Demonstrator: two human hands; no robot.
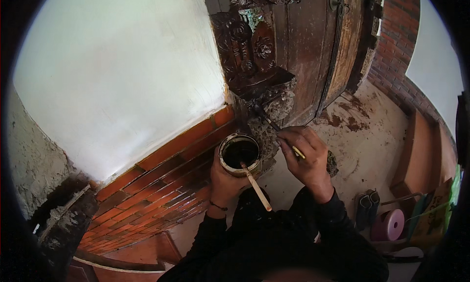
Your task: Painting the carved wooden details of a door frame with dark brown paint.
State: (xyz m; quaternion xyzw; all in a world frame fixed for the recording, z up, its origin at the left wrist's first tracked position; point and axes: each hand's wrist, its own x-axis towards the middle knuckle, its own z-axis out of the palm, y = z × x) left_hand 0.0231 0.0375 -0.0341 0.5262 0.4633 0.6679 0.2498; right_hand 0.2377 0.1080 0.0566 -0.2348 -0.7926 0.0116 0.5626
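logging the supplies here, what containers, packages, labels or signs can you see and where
Round tin: held in the left hand, dark liquid inside, pale stick resting in it; no label visible.
Pink roll: on the floor at lower right, round, pale centre.
Green and brown flat package or board: at the far right edge, too blurred to tell more.
No screens.

A small round tin, open and full of dark liquid, sits upright just below the carved wooden door. A pale wooden stick leans in it. A thin brush slants up, bristles touching the door's carving.
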